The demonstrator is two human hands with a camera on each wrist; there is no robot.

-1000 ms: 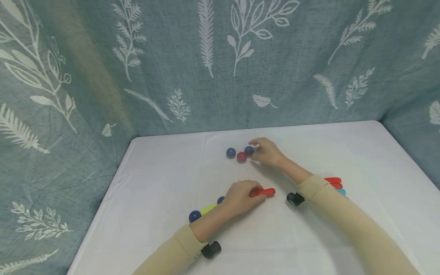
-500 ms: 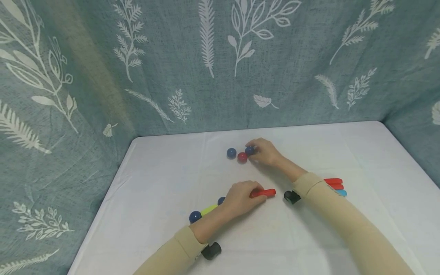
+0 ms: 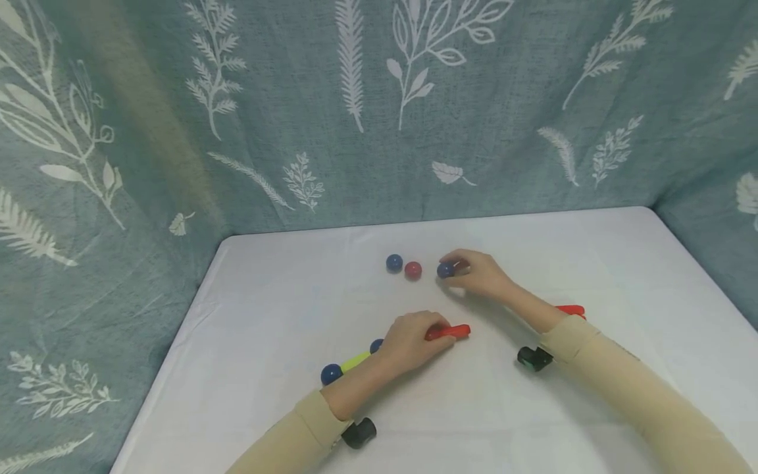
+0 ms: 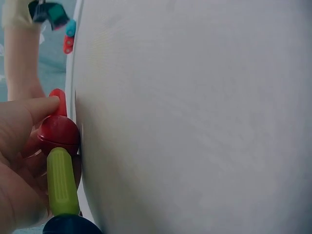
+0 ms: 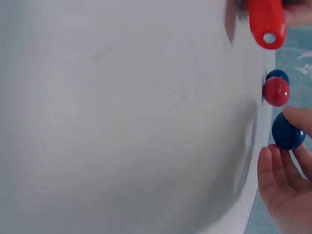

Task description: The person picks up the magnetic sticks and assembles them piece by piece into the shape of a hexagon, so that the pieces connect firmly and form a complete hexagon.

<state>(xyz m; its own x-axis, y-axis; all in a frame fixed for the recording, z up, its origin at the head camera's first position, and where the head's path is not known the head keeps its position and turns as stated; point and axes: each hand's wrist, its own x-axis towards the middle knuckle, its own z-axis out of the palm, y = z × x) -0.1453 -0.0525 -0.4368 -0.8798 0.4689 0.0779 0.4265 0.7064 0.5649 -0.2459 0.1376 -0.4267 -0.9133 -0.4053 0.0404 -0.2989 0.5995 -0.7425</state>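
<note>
My right hand pinches a glossy blue ball between thumb and fingers, a short way right of a red ball and another blue ball. Nearer the front, my left hand grips a red rod, its thumb lying on the rod in the left wrist view. That rod meets a second red ball, followed in line by a yellow-green rod and a blue ball. My left hand and forearm hide part of this chain in the head view.
Loose red rods lie by my right sleeve, with a light blue one beside them in the left wrist view. A white cloth covers the table. Patterned blue-green curtains hang behind and at the sides.
My right hand has closed on the right-hand blue ball and drawn it to the right, away from the red ball. The left hand keeps its place on the red rod.
</note>
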